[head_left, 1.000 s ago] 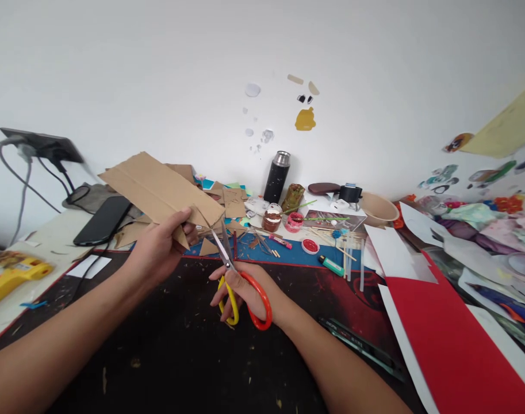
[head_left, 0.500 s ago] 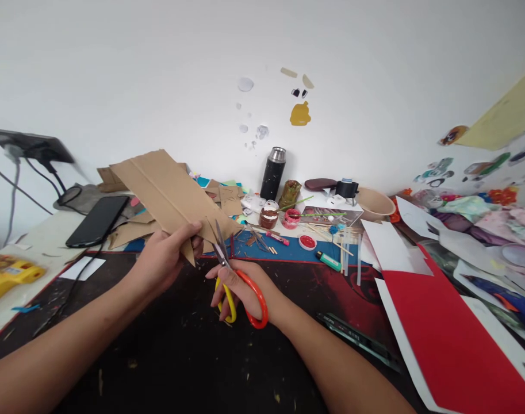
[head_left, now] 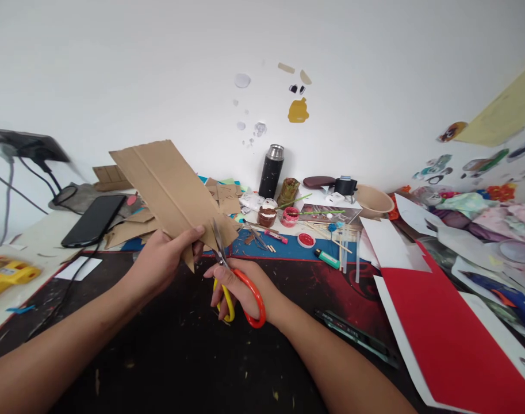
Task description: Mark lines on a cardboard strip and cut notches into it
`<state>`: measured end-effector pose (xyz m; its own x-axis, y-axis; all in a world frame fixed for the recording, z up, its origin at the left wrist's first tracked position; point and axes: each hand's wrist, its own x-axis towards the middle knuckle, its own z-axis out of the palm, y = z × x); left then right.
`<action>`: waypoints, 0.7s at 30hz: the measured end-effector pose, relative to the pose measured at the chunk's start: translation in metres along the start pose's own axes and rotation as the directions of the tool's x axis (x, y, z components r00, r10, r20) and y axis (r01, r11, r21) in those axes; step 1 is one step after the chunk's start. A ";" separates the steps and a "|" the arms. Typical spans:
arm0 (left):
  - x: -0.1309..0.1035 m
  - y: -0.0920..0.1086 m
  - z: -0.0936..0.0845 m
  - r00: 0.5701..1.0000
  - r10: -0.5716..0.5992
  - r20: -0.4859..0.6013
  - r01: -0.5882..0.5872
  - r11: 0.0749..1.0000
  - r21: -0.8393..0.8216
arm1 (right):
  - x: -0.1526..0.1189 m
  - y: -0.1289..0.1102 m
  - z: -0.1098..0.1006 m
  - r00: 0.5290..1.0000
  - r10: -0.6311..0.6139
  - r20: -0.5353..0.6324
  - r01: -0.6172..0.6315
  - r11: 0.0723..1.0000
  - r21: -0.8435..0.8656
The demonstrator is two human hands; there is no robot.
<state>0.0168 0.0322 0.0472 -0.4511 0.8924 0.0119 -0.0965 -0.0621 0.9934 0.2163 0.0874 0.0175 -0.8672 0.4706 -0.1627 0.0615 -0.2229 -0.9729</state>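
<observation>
My left hand (head_left: 169, 253) pinches the lower edge of a creased brown piece of cardboard (head_left: 167, 181), which is tilted up above the mat. Scissors (head_left: 219, 259) with one red and one yellow handle are in my right hand (head_left: 238, 284), its thumb and fingers through the loops. Their blades lie across the lower right end of the cardboard, between a narrow strip by my left fingers and a corner at the right. Part of the lower blade is hidden behind the cardboard.
A black flask (head_left: 271, 172), jars of brown (head_left: 267, 214) and red paint (head_left: 290, 217) stand along the wall. A utility knife (head_left: 357, 336) lies on the dark mat at right, beside red card (head_left: 452, 328). A phone (head_left: 94, 220) and a yellow tool (head_left: 10, 276) are at left.
The cardboard has tilted slightly more upright and its top has risen. The scissor blades have moved a little further across its lower end and closed somewhat.
</observation>
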 end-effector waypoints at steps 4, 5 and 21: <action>-0.003 -0.004 0.003 1.000 -0.019 -0.001 0.019 0.999 -0.028 | 0.000 0.000 0.000 1.000 -0.016 -0.017 0.015 0.999 -0.028; -0.003 -0.005 0.003 1.000 -0.017 0.008 0.017 0.999 -0.028 | 0.001 0.001 0.000 0.999 -0.024 -0.022 0.023 0.999 -0.038; -0.007 -0.003 0.000 0.999 0.006 0.046 -0.009 0.997 0.079 | 0.000 0.005 -0.003 0.997 -0.062 -0.052 0.053 0.987 -0.152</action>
<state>0.0199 0.0260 0.0442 -0.4108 0.9115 0.0230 -0.0217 -0.0349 0.9992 0.2185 0.0889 0.0124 -0.8426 0.5270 -0.1108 0.0898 -0.0653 -0.9938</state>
